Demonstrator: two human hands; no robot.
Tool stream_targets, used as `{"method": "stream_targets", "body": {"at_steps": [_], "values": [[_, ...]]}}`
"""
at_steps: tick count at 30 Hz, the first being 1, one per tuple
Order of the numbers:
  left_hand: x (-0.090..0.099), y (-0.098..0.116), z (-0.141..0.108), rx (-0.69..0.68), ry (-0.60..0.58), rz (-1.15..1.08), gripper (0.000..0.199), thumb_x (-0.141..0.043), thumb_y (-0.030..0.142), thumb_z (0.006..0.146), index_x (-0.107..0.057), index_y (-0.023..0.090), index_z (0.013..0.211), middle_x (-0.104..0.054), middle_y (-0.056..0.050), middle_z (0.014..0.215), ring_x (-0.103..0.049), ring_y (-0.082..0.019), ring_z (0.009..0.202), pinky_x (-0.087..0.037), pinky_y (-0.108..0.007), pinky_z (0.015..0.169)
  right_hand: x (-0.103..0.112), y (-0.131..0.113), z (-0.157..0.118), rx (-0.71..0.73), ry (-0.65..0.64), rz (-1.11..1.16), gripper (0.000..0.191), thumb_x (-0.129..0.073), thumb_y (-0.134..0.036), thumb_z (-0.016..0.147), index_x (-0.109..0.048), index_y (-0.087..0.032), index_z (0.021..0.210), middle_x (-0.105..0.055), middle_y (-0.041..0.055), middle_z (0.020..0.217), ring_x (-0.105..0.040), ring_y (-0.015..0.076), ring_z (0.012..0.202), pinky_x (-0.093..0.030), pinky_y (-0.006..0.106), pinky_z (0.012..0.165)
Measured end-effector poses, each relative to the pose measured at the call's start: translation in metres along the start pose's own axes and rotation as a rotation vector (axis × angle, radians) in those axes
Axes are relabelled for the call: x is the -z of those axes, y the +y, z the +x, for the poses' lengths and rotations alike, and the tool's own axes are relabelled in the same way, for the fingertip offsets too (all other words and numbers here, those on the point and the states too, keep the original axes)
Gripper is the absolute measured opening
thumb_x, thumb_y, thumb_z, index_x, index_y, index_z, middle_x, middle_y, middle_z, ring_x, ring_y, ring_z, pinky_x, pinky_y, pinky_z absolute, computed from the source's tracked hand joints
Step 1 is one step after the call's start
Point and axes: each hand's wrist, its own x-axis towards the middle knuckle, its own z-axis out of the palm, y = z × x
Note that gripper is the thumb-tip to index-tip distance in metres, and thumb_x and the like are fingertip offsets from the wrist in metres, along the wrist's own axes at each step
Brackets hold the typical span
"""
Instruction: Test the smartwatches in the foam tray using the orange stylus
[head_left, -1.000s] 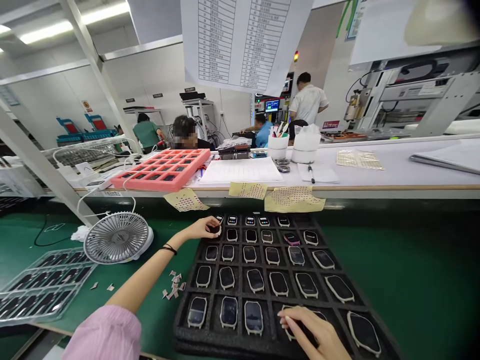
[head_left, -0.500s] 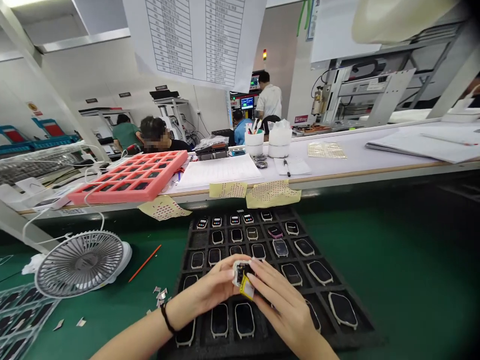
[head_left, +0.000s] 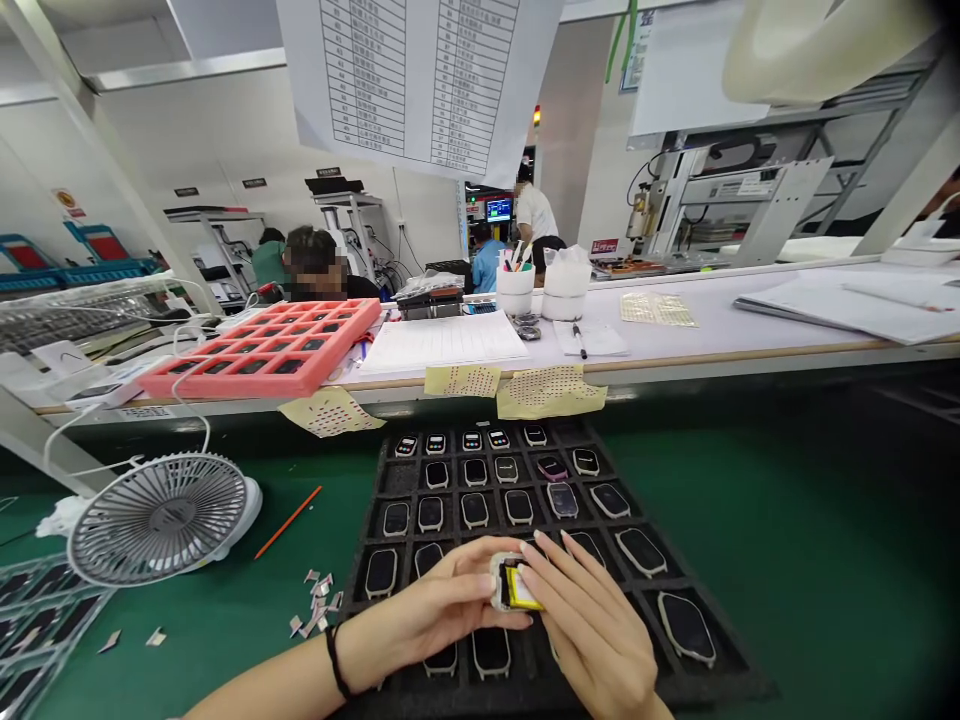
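Observation:
Between my two hands is a small opened smartwatch case (head_left: 498, 582), pale-rimmed with its dark inside showing. A yellow-edged battery (head_left: 517, 592) lies within the case opening, partly covered by fingers. My left hand (head_left: 454, 590) grips the case from the left, thumb on its near rim and fingers around the back. My right hand (head_left: 592, 615) reaches from the right, its fingertips on the battery and the case's right side; its thumb is hidden. Below both hands, a black foam tray (head_left: 401, 482) holds several smartwatches (head_left: 474, 510) in its compartments.
A grey fan (head_left: 169, 518) stands left on the green table, near an orange stick (head_left: 289, 522) and small scraps (head_left: 315, 603). Across the back runs a shelf with a pink foam tray (head_left: 300, 380), papers (head_left: 442, 340) and white pots (head_left: 516, 292). Several people work beyond it.
Both hands and the case have moved slightly right and down. The battery, tilted out over the near edge before, now lies flatter in the case under my right fingers.

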Motion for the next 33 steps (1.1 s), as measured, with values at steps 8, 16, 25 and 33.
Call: {"method": "stream_targets", "body": {"at_steps": [8, 16, 25, 33], "values": [[0.003, -0.010, 0.003, -0.014, 0.079, -0.136, 0.038, -0.077, 0.024, 0.074, -0.066, 0.020, 0.110, -0.069, -0.004, 0.103, -0.065, -0.016, 0.094, -0.046, -0.032, 0.090, -0.009, -0.003, -0.002, -0.029, -0.086, -0.083, 0.048, -0.047, -0.006, 0.091, -0.043, -0.013, 0.139, -0.066, 0.0114, 0.120, -0.054, 0.0283, 0.121, -0.050, 0.048, 0.097], [0.006, -0.016, 0.002, -0.012, 0.111, -0.172, 0.038, -0.074, 0.027, 0.078, -0.064, 0.021, 0.113, -0.069, -0.005, 0.106, -0.065, -0.016, 0.095, -0.044, -0.032, 0.094, -0.017, -0.011, -0.001, -0.073, -0.137, -0.132, 0.052, -0.040, -0.005, 0.092, -0.033, -0.009, 0.144, -0.059, 0.0150, 0.129, -0.047, 0.0292, 0.127, -0.049, 0.048, 0.098], [-0.001, -0.021, 0.006, 0.020, 0.159, -0.188, 0.020, -0.074, 0.030, 0.076, -0.065, 0.018, 0.088, -0.067, -0.002, 0.086, -0.064, -0.014, 0.076, -0.045, -0.032, 0.089, -0.027, -0.016, -0.001, -0.086, -0.029, -0.257, 0.051, -0.044, -0.007, 0.094, -0.035, -0.011, 0.144, -0.066, 0.0142, 0.118, -0.061, 0.0252, 0.113, -0.050, 0.041, 0.098], [-0.014, -0.024, 0.012, -0.010, 0.154, -0.178, 0.023, -0.070, 0.036, 0.079, -0.065, 0.017, 0.091, -0.068, -0.007, 0.096, -0.064, -0.021, 0.094, -0.043, -0.034, 0.095, -0.026, -0.003, 0.001, -0.066, -0.017, -0.208, 0.052, -0.045, -0.005, 0.092, -0.036, -0.010, 0.143, -0.068, 0.0154, 0.114, -0.062, 0.0261, 0.110, -0.054, 0.043, 0.094]]}}
